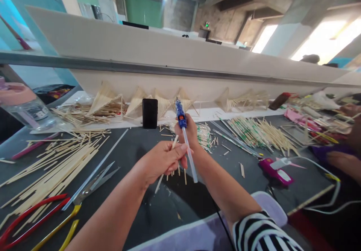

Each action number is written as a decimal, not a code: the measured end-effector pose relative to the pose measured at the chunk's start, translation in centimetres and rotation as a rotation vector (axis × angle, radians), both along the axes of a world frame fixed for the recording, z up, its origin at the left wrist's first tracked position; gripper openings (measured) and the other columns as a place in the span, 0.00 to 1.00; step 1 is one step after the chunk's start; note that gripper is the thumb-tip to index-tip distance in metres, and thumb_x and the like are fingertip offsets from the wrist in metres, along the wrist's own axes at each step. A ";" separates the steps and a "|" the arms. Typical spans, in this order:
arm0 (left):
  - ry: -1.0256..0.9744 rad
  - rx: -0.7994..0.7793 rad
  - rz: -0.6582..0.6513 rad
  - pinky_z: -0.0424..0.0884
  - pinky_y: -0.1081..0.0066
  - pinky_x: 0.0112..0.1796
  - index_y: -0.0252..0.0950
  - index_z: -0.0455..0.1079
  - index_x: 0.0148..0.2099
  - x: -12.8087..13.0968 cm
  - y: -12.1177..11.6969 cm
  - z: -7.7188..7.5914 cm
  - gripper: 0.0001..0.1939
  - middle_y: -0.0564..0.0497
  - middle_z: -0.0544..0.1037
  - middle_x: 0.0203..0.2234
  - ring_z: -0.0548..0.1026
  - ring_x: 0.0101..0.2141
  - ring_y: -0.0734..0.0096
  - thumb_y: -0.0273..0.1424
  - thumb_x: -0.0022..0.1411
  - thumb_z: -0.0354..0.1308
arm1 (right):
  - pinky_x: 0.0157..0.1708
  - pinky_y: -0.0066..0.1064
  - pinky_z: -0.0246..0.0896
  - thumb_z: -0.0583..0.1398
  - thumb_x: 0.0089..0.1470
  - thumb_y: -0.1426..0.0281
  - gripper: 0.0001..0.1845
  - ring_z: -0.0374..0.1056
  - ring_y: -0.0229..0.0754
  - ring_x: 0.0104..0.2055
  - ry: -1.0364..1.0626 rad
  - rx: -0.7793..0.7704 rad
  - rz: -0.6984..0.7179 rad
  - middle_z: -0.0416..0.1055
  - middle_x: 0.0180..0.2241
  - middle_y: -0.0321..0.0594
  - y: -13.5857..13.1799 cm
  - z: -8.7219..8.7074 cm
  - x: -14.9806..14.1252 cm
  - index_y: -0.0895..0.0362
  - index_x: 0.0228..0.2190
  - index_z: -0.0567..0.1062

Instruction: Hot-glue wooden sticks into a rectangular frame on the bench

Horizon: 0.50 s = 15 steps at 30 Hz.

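Note:
My right hand (191, 132) is wrapped round a blue hot glue gun (181, 118), its nozzle pointing away from me. A long translucent glue stick (193, 168) sticks out of the gun's back end towards me. Close beside it, my left hand (166, 157) is closed in a pinch on a thin wooden stick (175, 142), whose top end shows above the fingers. My left thumb overlaps the glue stick in view; whether it touches is unclear. Several short stick pieces (185, 176) show below the hands, partly hidden by them.
Loose wooden sticks (60, 172) and scissors (93, 185) with red and yellow handles lie left. A black phone (150, 113) stands ahead, before fan-shaped stick models (165, 102). Wrapped sticks (248, 132) and a magenta device (276, 172) lie right. Another person's hand (344, 162) is far right.

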State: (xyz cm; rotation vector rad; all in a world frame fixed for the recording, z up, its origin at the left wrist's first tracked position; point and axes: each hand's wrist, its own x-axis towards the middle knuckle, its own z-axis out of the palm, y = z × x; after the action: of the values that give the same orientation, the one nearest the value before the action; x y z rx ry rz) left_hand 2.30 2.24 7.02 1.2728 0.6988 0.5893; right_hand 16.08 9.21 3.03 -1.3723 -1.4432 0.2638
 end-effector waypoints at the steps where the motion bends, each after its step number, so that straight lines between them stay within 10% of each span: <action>1: -0.011 -0.029 0.006 0.47 0.80 0.15 0.32 0.72 0.39 0.3 -0.2 -0.1 0.20 0.53 0.70 0.21 0.53 0.15 0.86 0.46 0.58 0.56 | 0.32 0.34 0.54 0.55 0.45 0.69 0.07 0.63 0.43 0.31 -0.050 0.021 -0.024 0.67 0.29 0.37 0.0 -0.2 0.0 0.52 0.31 0.67; 15: -0.006 -0.022 0.076 0.45 0.78 0.14 0.32 0.68 0.28 1.6 -0.4 -1.5 0.18 0.57 0.62 0.14 0.51 0.13 0.85 0.44 0.59 0.54 | 0.35 0.35 0.55 0.55 0.44 0.71 0.10 0.62 0.44 0.33 -0.138 0.179 -0.102 0.67 0.30 0.39 -0.5 -2.5 1.0 0.52 0.33 0.67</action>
State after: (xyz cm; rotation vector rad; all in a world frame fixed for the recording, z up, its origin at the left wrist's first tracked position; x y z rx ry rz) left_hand 3.95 1.80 5.57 1.2279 0.7500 0.6457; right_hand 17.13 8.69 0.53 -1.3332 -1.4664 -0.0268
